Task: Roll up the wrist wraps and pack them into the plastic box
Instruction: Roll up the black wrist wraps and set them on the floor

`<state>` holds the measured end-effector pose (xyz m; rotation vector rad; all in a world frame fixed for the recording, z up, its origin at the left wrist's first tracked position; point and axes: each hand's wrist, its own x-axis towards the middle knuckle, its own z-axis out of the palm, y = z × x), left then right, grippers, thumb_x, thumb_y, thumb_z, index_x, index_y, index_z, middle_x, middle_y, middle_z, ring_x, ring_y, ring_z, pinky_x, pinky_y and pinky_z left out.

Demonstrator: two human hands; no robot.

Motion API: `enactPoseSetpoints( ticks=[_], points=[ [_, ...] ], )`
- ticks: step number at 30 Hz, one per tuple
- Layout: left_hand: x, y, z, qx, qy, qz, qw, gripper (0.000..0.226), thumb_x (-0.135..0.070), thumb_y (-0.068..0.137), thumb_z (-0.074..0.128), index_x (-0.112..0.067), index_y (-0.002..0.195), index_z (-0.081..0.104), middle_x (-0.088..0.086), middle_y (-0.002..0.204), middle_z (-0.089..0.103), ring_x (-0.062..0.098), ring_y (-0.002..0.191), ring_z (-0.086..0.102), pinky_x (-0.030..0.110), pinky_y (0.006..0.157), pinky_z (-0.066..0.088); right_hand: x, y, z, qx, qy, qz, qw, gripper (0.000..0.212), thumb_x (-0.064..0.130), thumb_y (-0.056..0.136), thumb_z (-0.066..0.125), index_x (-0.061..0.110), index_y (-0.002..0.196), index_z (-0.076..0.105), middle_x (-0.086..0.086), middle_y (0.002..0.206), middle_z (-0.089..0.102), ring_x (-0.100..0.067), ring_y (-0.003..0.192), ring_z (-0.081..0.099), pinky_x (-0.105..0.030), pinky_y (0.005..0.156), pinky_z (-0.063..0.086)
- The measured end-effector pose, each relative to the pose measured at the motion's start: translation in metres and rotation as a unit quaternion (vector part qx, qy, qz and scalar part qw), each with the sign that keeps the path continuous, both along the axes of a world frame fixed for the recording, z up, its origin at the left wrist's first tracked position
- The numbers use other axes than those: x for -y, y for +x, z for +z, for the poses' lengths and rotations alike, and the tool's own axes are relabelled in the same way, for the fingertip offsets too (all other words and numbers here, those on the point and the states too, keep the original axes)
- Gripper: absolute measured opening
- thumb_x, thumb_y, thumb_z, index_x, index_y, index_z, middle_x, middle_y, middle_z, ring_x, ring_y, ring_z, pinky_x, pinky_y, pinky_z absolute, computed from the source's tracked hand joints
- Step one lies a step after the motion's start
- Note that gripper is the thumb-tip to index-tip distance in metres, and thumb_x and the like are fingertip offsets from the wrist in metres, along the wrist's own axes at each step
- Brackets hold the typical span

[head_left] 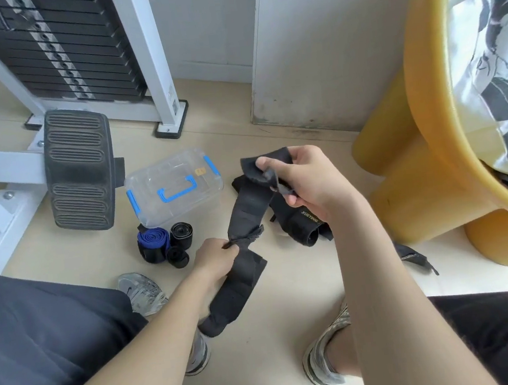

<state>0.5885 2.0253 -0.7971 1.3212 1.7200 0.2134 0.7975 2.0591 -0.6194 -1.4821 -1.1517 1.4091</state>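
Wrist wrap [248, 205], black, is off the floor and stretched between both hands over the gap between my shoes. Right hand [304, 180] has thumb and fingers clamped on the upper end, which is folded over on itself; that looks like the start of the roll. Left hand [219, 258] pinches the strap partway down, right where a thin frayed loop crosses it, and the tail hangs slack below my wrist. Holding it at two points keeps the strap taut and flat so it winds tight and doesn't skew. Three finished rolls stand on the floor, touching each other just in front of the plastic box [174, 188]: blue roll [153, 245], black roll [181, 235], smaller black roll [177, 256]. They're staged there so packing is one short move. Box lid looks to be on, blue handle up, and nothing is visible inside, so packing isn't started. Unrolled pile [299, 219] sits under my right hand, within reach, and one more loose strap [413, 257] lies by the yellow stool [403, 195]. My read: rolling phase, roughly mid-task. Risk: the frayed loop getting wound in crooked and bulking the roll.
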Motion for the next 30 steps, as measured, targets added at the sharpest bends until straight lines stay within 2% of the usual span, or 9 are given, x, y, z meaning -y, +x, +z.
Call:
enactPoseSetpoints(
  ticks=[3, 8, 10, 13, 18, 22, 25, 27, 30],
  points=[
    [-0.001, -0.004, -0.003, -0.025, -0.040, -0.055, 0.997, 0.039, -0.026, 0.102, 0.066, -0.016, 0.068, 0.049, 0.002, 0.069, 0.048, 0.026, 0.073, 0.048, 0.035, 0.061, 0.031, -0.001, -0.010, 0.006, 0.007, 0.023, 0.019, 1.000, 0.021, 0.018, 0.104, 0.073, -0.003, 0.104, 0.071, -0.009, 0.070, 0.062, -0.019, 0.047, 0.047, -0.025, 0.045, 0.041],
    [0.014, -0.016, -0.014, 0.043, -0.297, -0.183, 0.936, 0.019, -0.030, 0.104, 0.069, -0.020, 0.091, 0.059, 0.000, 0.075, 0.048, 0.013, 0.057, 0.044, 0.023, 0.049, 0.026, 0.000, -0.017, 0.003, -0.003, 0.027, 0.024, 0.999, 0.018, 0.013, 0.107, 0.067, -0.004, 0.113, 0.072, -0.012, 0.079, 0.061, -0.017, 0.053, 0.045, -0.025, 0.045, 0.038],
    [0.019, -0.018, -0.020, 0.033, -0.270, -0.212, 0.939, 0.021, -0.030, 0.099, 0.072, -0.021, 0.084, 0.062, -0.003, 0.073, 0.057, 0.014, 0.064, 0.052, 0.026, 0.055, 0.034, -0.001, -0.017, 0.001, 0.005, 0.023, 0.013, 1.000, 0.019, 0.014, 0.107, 0.067, -0.003, 0.112, 0.073, -0.012, 0.080, 0.061, -0.016, 0.053, 0.045, -0.025, 0.046, 0.039],
    [0.019, -0.014, -0.021, 0.073, -0.115, -0.179, 0.974, 0.028, -0.028, 0.097, 0.070, -0.019, 0.074, 0.057, -0.004, 0.070, 0.054, 0.016, 0.067, 0.050, 0.034, 0.067, 0.038, -0.006, -0.018, -0.004, 0.003, 0.027, -0.017, 0.999, 0.018, 0.015, 0.107, 0.068, -0.002, 0.109, 0.073, -0.012, 0.080, 0.060, -0.016, 0.053, 0.045, -0.026, 0.047, 0.039],
    [0.012, -0.002, -0.017, 0.072, 0.030, -0.089, 0.993, 0.028, -0.031, 0.108, 0.057, -0.021, 0.082, 0.058, 0.000, 0.075, 0.061, 0.026, 0.080, 0.057, 0.037, 0.066, 0.048, -0.006, -0.017, -0.017, -0.018, 0.021, -0.067, 0.997, 0.016, 0.014, 0.107, 0.066, 0.000, 0.107, 0.074, -0.008, 0.079, 0.061, -0.021, 0.065, 0.047, -0.025, 0.049, 0.040],
    [0.013, -0.005, -0.027, 0.031, -0.033, -0.135, 0.990, 0.027, -0.033, 0.111, 0.051, -0.010, 0.100, 0.062, 0.003, 0.099, 0.067, 0.032, 0.102, 0.064, 0.044, 0.087, 0.054, -0.001, -0.012, -0.031, -0.022, -0.012, -0.101, 0.995, 0.017, 0.013, 0.107, 0.066, -0.002, 0.107, 0.073, -0.003, 0.074, 0.061, -0.019, 0.065, 0.049, -0.023, 0.048, 0.040],
    [0.031, -0.007, -0.043, 0.012, -0.138, -0.196, 0.971, 0.027, -0.031, 0.114, 0.046, -0.012, 0.127, 0.059, 0.009, 0.126, 0.065, 0.032, 0.115, 0.062, 0.038, 0.089, 0.052, 0.000, -0.010, -0.042, -0.007, -0.036, -0.110, 0.993, 0.018, 0.015, 0.107, 0.067, -0.002, 0.107, 0.073, -0.006, 0.078, 0.062, -0.020, 0.070, 0.053, -0.022, 0.051, 0.045],
    [0.045, -0.009, -0.057, -0.030, -0.160, -0.246, 0.955, 0.026, -0.028, 0.115, 0.044, -0.007, 0.123, 0.058, 0.014, 0.133, 0.066, 0.032, 0.120, 0.062, 0.035, 0.091, 0.045, 0.000, -0.010, -0.050, 0.005, -0.044, -0.101, 0.994, 0.014, 0.017, 0.107, 0.067, 0.005, 0.104, 0.075, -0.001, 0.077, 0.066, -0.015, 0.067, 0.059, -0.021, 0.053, 0.049],
    [0.057, -0.013, -0.063, -0.053, -0.183, -0.253, 0.949, 0.017, -0.024, 0.115, 0.044, -0.012, 0.109, 0.052, 0.015, 0.123, 0.066, 0.025, 0.103, 0.056, 0.032, 0.083, 0.040, 0.000, -0.012, -0.061, 0.002, -0.051, -0.087, 0.995, 0.015, 0.019, 0.107, 0.068, 0.009, 0.101, 0.076, 0.005, 0.071, 0.071, -0.007, 0.060, 0.064, -0.019, 0.054, 0.051]
  ],
)
